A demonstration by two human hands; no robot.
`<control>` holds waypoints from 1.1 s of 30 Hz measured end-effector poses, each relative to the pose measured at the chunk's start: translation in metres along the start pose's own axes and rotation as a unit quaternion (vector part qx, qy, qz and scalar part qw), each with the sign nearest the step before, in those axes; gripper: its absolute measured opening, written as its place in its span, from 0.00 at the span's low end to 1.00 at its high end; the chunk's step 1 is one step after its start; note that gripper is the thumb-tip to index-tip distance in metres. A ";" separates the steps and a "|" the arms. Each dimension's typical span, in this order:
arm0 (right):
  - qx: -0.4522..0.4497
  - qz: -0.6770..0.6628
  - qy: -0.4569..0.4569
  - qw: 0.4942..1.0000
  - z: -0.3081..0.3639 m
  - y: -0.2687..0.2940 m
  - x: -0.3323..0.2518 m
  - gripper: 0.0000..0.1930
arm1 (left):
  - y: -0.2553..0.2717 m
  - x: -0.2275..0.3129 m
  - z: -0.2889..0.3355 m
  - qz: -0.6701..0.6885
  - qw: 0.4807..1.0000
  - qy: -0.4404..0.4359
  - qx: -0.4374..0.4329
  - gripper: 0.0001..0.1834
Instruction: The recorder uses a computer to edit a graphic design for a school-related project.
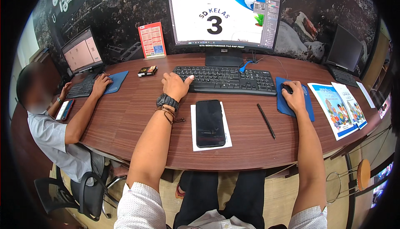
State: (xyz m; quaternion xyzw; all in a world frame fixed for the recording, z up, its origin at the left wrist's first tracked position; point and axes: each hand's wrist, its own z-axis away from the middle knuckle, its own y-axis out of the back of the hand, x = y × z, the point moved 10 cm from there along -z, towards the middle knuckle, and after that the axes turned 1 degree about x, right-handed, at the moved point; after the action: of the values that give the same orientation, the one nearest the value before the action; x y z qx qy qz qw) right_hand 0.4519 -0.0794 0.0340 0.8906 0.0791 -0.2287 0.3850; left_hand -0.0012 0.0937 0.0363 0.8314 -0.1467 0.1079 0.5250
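My left hand [175, 86]: spread on keyboard [227, 79], seemingly for keystrokes. My right hand [295, 97], well apart: curled over mouse [286, 89], blue pad [283, 105] beneath, likely for gliding.

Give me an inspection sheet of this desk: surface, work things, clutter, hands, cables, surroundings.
Surface: brown wood-grain desk.
Work things: black keyboard before the lit monitor; black mouse on a blue mouse pad.
Clutter: phone on white paper, black pen, small box, printed sheets right.
Hands: left hand on the keyboard's left end; right hand gripping the mouse.
Cables: blue cable at the keyboard's rear edge.
Surroundings: co-worker seated left; stool right.
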 end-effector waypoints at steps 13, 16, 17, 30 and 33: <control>0.002 0.131 0.203 0.970 0.009 -0.006 -0.049 0.14 | 0.000 -0.001 -0.001 0.015 1.000 0.006 -0.017 0.47; 0.007 0.062 0.103 0.993 0.006 -0.001 -0.033 0.14 | 0.000 -0.003 0.000 0.024 0.999 0.007 -0.028 0.49; 0.008 0.028 0.023 0.999 0.005 0.000 -0.019 0.15 | 0.000 -0.003 0.000 0.026 0.999 0.008 -0.030 0.49; -0.004 0.014 -0.018 1.000 0.003 0.000 -0.003 0.18 | -0.003 -0.004 -0.001 0.018 1.000 0.002 -0.021 0.48; -0.006 0.009 -0.017 1.000 0.002 -0.001 0.000 0.18 | -0.004 -0.003 -0.001 0.018 1.000 0.000 -0.022 0.48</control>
State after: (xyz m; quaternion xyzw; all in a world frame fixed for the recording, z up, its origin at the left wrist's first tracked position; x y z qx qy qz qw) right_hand 0.4512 -0.0801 0.0318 0.8849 0.0656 -0.2395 0.3940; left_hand -0.0024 0.0963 0.0329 0.8167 -0.1641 0.1147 0.5412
